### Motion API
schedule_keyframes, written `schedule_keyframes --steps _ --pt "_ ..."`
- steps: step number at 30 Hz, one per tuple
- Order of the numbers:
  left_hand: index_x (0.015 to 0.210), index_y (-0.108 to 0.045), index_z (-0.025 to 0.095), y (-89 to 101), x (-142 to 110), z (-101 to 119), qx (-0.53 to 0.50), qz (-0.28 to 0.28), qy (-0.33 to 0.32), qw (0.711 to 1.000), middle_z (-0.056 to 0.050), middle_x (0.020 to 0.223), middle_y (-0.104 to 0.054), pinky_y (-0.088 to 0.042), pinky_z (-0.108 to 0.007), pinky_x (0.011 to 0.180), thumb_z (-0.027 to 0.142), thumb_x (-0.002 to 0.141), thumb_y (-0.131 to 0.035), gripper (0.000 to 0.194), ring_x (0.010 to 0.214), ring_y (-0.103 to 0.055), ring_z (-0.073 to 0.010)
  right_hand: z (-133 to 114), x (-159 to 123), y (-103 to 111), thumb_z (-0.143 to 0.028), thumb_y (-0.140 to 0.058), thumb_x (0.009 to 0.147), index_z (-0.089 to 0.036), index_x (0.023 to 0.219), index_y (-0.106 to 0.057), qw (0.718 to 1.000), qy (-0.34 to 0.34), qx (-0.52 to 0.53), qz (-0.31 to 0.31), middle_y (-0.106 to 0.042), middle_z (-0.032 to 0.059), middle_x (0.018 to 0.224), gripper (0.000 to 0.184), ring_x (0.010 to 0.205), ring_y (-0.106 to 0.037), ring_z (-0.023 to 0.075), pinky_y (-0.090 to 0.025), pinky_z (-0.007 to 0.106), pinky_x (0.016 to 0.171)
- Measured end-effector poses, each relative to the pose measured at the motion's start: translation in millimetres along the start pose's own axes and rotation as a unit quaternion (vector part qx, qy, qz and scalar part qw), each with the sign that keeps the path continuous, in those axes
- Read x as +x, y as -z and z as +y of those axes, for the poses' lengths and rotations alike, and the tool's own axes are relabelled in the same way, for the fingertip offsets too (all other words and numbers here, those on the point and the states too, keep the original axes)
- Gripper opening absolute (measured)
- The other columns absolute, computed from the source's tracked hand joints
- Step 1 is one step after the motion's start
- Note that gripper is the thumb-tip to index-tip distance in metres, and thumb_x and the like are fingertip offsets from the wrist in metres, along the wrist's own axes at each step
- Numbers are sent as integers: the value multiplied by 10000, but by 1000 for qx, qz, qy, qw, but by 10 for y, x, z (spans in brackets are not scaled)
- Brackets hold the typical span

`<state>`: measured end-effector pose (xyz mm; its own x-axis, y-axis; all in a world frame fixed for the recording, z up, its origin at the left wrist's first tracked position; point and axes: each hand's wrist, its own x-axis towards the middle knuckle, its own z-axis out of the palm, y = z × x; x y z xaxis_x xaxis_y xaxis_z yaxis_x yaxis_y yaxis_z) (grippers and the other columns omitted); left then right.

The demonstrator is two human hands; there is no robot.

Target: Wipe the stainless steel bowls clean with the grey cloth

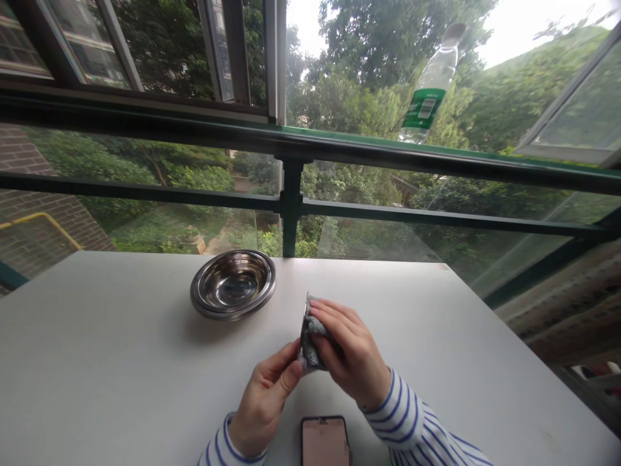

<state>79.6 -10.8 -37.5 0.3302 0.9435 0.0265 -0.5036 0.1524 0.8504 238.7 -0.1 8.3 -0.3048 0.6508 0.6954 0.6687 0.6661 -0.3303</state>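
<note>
Pinching the rim of a thin, shiny metal dish (pixel 303 333), seen nearly edge-on just below the frame's centre, the left hand (pixel 266 398) closes narrowly between thumb and fingers; the right hand (pixel 356 356), curved, holds a grey, nubbly cloth (pixel 315 346) against the dish. Round, polished silver metal bowls (pixel 233 285), nested, rest left of centre on a smooth white tabletop (pixel 121 362); a dark-edged rectangular phone (pixel 325 441) lies at bottom centre.

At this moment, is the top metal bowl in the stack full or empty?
Empty: the top bowl shows only bare, shiny metal inside.
</note>
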Motion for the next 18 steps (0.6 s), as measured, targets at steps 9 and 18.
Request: schedule_keyframes --steps 9,18 --pt "1108 -616 264 71 25 -4 16 7 -14 1000 -75 1090 -663 -342 -416 990 297 752 -618 358 1058 -556 -253 -63 2 4 -195 -509 801 -172 1132 -520 997 73 0 -29 -607 75 1129 332 1108 -498 225 -414 404 915" --pt "1112 -617 266 79 -6 -24 39 -87 2 995 -49 1086 -666 -357 -393 981 230 809 -556 312 1041 -570 -224 96 11 39 -178 -445 838 -183 1157 -499 996 -70 48 -21 -603 85 1113 324 1050 -538 196 -449 368 884"
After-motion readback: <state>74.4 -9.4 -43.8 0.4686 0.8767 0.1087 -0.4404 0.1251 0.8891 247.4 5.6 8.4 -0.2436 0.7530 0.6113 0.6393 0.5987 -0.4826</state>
